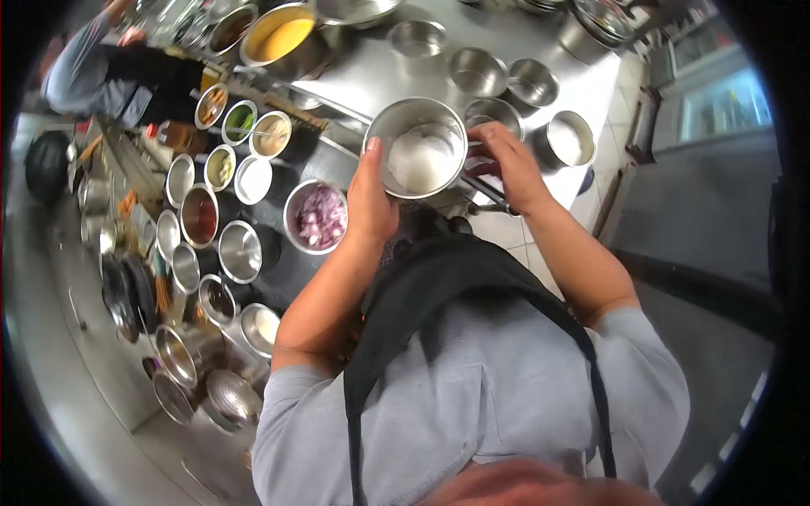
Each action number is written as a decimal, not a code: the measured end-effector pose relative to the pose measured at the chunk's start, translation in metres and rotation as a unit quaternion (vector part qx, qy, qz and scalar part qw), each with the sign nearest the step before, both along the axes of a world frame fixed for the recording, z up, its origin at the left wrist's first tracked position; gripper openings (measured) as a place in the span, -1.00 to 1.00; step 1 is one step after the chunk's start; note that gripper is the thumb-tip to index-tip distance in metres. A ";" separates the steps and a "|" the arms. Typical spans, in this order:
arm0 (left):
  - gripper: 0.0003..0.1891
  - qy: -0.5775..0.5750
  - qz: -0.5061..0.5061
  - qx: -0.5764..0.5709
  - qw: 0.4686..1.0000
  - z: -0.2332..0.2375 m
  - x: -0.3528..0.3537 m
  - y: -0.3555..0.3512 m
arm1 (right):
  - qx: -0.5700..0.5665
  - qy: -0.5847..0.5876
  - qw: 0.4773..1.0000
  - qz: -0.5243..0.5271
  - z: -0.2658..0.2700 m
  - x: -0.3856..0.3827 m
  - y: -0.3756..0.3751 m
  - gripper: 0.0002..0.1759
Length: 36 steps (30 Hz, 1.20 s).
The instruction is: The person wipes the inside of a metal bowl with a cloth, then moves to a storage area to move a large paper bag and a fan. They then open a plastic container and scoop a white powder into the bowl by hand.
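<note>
My left hand grips the near rim of a round steel container holding a white powder, lifted in front of my chest. My right hand clasps the same container's right rim, fingers curled over the edge. Just left of it stands a steel bowl of chopped red onion. My grey shirt and black apron fill the lower view.
Several steel pots of sauces and ingredients crowd the counter at left. A large pot of yellow liquid stands at the top. Empty steel bowls sit on the steel table. Another person in grey works at the top left.
</note>
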<state>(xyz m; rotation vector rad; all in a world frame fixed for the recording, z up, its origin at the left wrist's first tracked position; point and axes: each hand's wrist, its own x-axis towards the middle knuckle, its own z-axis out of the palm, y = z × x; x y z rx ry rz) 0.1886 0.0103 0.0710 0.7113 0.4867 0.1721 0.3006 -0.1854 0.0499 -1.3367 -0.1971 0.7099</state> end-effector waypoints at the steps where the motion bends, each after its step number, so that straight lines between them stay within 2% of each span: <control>1: -0.38 -0.028 -0.022 -0.037 0.999 -0.002 0.009 -0.013 | 0.081 0.097 0.992 0.001 0.005 -0.007 -0.009 -0.45; 2: -0.38 -0.028 -0.044 -0.041 0.998 0.000 0.018 -0.027 | 0.164 0.188 0.968 0.000 0.012 -0.017 -0.016 -0.36; 3: -0.37 -0.008 -0.069 0.007 0.998 0.004 0.026 -0.043 | 0.246 0.266 0.932 0.024 0.018 -0.020 -0.028 -0.25; 4: -0.35 0.010 -0.092 0.056 0.994 0.008 0.033 -0.057 | 0.247 0.262 0.933 0.005 0.015 -0.019 -0.043 -0.25; 6: -0.30 0.030 -0.145 0.096 0.984 0.009 0.052 -0.072 | 0.444 0.264 0.854 0.055 0.002 -0.016 -0.065 -0.25; 7: -0.29 0.017 -0.198 0.129 0.972 0.011 0.063 -0.079 | 0.422 0.280 0.861 -0.041 -0.002 -0.016 -0.077 -0.19; 8: -0.27 0.006 -0.247 0.161 0.956 0.014 0.070 -0.087 | 0.421 0.254 0.867 -0.081 -0.002 -0.012 -0.091 -0.19; 9: -0.36 -0.095 -0.237 0.186 0.949 0.020 0.076 -0.100 | 0.399 0.213 0.885 -0.112 -0.004 -0.006 -0.109 -0.20; 10: -0.36 -0.093 -0.241 0.186 0.948 0.022 0.081 -0.105 | 0.375 0.172 0.900 -0.141 -0.005 0.001 -0.127 -0.22; 11: -0.39 -0.084 -0.231 0.276 0.929 0.024 0.084 -0.108 | 0.375 0.165 0.893 -0.187 -0.003 0.009 -0.144 -0.24; 13: -0.48 -0.027 -0.177 0.424 0.888 0.014 0.090 -0.106 | 0.369 0.136 0.884 -0.252 0.006 0.025 -0.168 -0.26; 14: -0.48 -0.023 -0.174 0.427 0.887 0.003 0.092 -0.101 | 0.370 0.146 0.879 -0.264 0.010 0.032 -0.177 -0.26; 16: -0.57 0.059 -0.011 0.635 0.770 -0.023 0.093 -0.086 | 0.372 0.140 0.887 -0.237 0.007 0.043 -0.190 -0.27; 17: -0.57 0.064 -0.008 0.637 0.768 -0.048 0.097 -0.074 | 0.373 0.145 0.887 -0.232 0.004 0.046 -0.189 -0.27; 18: -0.62 0.115 -0.053 0.627 0.769 -0.077 0.104 -0.060 | 0.369 0.145 0.890 -0.227 0.000 0.049 -0.188 -0.28; 19: -0.66 0.165 -0.097 0.612 0.767 -0.078 0.108 -0.057 | 0.365 0.145 0.893 -0.221 -0.004 0.051 -0.186 -0.30; 20: -0.66 0.171 -0.092 0.611 0.767 -0.080 0.108 -0.056 | 0.364 0.149 0.894 -0.215 -0.008 0.053 -0.182 -0.30; 22: -0.64 0.215 -0.179 0.457 0.844 -0.076 0.109 -0.061 | 0.331 0.154 0.909 -0.203 -0.015 0.056 -0.171 -0.32; 24: -0.64 0.201 -0.162 0.482 0.837 -0.070 0.107 -0.073 | 0.340 0.147 0.914 -0.165 -0.027 0.063 -0.166 -0.33; 26: -0.65 0.208 -0.187 0.456 0.845 -0.054 0.101 -0.086 | 0.258 0.069 0.955 -0.129 -0.032 0.067 -0.160 -0.33; 28: -0.68 0.180 -0.154 0.445 0.864 -0.082 0.098 -0.089 | 0.217 0.074 0.964 -0.132 -0.029 0.068 -0.155 -0.32; 30: -0.63 0.150 -0.207 0.414 0.874 -0.095 0.098 -0.089 | 0.101 -0.024 0.987 -0.125 -0.028 0.068 -0.153 -0.26; 31: -0.62 0.150 -0.225 0.424 0.864 -0.087 0.098 -0.091 | 0.069 -0.052 0.989 -0.121 -0.025 0.067 -0.151 -0.17; 32: -0.62 0.149 -0.223 0.422 0.866 -0.085 0.098 -0.092 | 0.067 -0.053 0.989 -0.118 -0.025 0.068 -0.150 -0.17; 34: -0.61 0.142 -0.235 0.421 0.864 -0.077 0.097 -0.096 | -0.040 -0.182 0.978 -0.091 -0.026 0.070 -0.146 -0.12; 35: -0.61 0.142 -0.233 0.419 0.866 -0.071 0.097 -0.098 | -0.042 -0.183 0.978 -0.089 -0.023 0.068 -0.143 -0.12; 36: -0.63 0.149 -0.239 0.469 0.837 -0.063 0.097 -0.100 | -0.064 -0.199 0.975 -0.075 -0.017 0.066 -0.139 -0.10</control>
